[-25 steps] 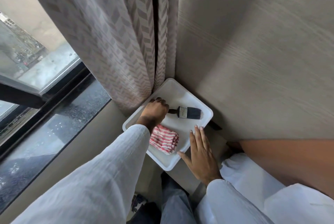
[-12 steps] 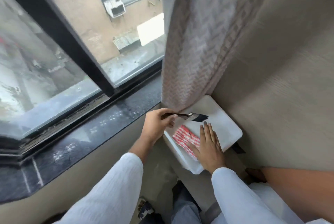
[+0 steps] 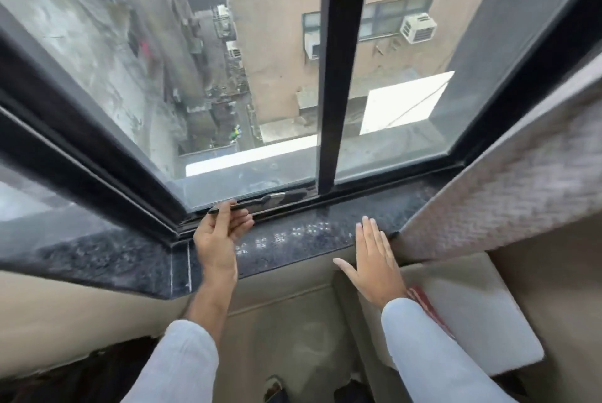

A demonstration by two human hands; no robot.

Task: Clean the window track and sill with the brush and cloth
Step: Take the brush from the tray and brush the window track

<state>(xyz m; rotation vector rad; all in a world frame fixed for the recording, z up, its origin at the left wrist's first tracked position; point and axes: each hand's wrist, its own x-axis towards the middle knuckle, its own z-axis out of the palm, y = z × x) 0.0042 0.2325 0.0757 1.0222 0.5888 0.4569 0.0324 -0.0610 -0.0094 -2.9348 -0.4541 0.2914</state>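
Note:
My left hand (image 3: 219, 236) grips the dark handle of the brush (image 3: 260, 199). The brush lies along the window track (image 3: 368, 189), with its metal ferrule and black bristles pointing right. The track runs behind the dark speckled stone sill (image 3: 306, 235). My right hand (image 3: 374, 261) is flat with its fingers apart and the fingertips on the sill's front edge, holding nothing. The red-and-white striped cloth (image 3: 423, 303) lies in the white tray (image 3: 475, 314) at the lower right, mostly hidden by my right sleeve.
A patterned curtain (image 3: 508, 197) hangs at the right and covers the sill's right end. A black vertical frame bar (image 3: 338, 70) divides the glass above the track. A second window pane angles off to the left. The floor and my legs are below.
The view has swung up from the tray to the window. My left hand has carried the brush from the tray to the track. My right hand has left the cloth for the sill edge.

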